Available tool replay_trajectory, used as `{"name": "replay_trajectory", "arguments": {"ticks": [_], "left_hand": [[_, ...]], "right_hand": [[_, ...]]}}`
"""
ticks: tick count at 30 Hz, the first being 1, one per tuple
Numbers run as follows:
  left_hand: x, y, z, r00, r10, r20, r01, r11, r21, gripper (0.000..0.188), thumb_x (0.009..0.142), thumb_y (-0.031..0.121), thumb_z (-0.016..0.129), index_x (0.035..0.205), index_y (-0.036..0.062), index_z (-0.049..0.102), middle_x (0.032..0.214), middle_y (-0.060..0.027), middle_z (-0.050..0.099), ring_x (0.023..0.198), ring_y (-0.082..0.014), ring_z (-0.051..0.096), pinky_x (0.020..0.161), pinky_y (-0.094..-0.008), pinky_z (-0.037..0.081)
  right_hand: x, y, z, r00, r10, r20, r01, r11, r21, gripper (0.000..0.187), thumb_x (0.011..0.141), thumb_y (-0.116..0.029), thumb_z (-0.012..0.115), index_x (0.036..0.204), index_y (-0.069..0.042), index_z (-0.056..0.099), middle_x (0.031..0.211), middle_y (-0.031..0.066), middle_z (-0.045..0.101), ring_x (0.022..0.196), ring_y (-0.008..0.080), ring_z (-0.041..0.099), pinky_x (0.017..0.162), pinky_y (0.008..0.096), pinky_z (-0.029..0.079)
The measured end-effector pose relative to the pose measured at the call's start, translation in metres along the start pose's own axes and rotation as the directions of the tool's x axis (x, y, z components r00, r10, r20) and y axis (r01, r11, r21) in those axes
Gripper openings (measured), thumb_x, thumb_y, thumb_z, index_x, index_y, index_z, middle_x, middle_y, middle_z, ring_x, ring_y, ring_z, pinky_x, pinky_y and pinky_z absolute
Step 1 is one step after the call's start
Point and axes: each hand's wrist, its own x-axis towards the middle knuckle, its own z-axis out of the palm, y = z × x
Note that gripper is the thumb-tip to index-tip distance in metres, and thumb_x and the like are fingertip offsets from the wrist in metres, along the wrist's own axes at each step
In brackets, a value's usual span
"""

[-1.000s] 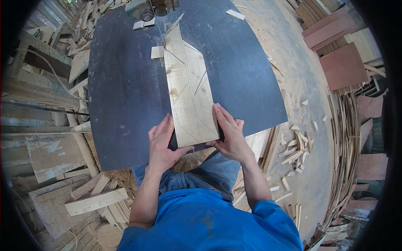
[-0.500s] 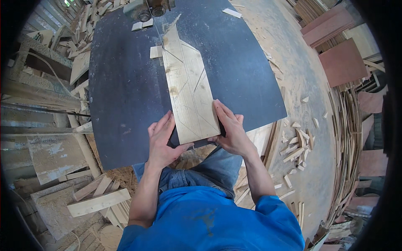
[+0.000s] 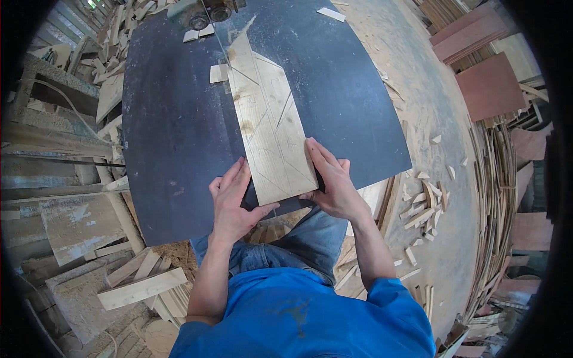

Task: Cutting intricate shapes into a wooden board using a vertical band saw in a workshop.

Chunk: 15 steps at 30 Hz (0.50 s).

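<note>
A long pale wooden board (image 3: pixel 271 134) lies flat on a dark saw table (image 3: pixel 179 149). Pencil lines and several narrow slits mark its face, and its far end is cut to a slanted, ragged tip. The thin band saw blade (image 3: pixel 219 43) comes down at the board's far left edge. My left hand (image 3: pixel 231 194) grips the near left corner, fingers along the side and thumb at the near end. On the opposite corner, my right hand (image 3: pixel 334 185) holds the board the same way, its thumb partly hidden at the near end.
Round metal blade guides (image 3: pixel 209 18) hang over the table's far side. A small offcut (image 3: pixel 219 73) lies left of the blade, and another scrap (image 3: pixel 331 14) at the far right. Wood scraps (image 3: pixel 424 209) litter the floor; sheets and strips (image 3: pixel 492 179) stand along the right.
The whole view has tilted slightly. Both hands keep the same hold on the board, and no clear movement of the board against the blade shows.
</note>
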Motion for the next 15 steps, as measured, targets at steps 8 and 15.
{"name": "replay_trajectory", "arguments": {"ticks": [8, 15], "left_hand": [[0.007, 0.003, 0.001, 1.0, -0.024, -0.018, 0.024, 1.0, 0.007, 0.109, 0.069, 0.043, 0.099, 0.159, 0.0012, 0.055, 0.155, -0.0222, 0.06, 0.146, -0.0316, 0.052, 0.117, -0.0469, 0.031], [0.01, -0.002, -0.002, 0.998, 0.05, -0.036, -0.051, 0.999, -0.015, 0.109, 0.067, 0.039, 0.1, 0.159, 0.0002, 0.055, 0.151, -0.0202, 0.064, 0.145, -0.0324, 0.053, 0.118, -0.0467, 0.032]], "right_hand": [[0.006, 0.007, -0.003, 0.999, -0.033, -0.014, 0.033, 0.999, -0.014, 0.114, 0.076, -0.022, 0.094, 0.171, -0.005, 0.033, 0.172, 0.0248, 0.038, 0.155, 0.0331, 0.044, 0.11, 0.0427, 0.032], [0.008, 0.008, -0.005, 1.0, 0.0, 0.005, 0.0, 1.0, 0.003, 0.117, 0.075, -0.025, 0.096, 0.172, -0.006, 0.032, 0.174, 0.0203, 0.038, 0.155, 0.0324, 0.043, 0.115, 0.0417, 0.029]]}}
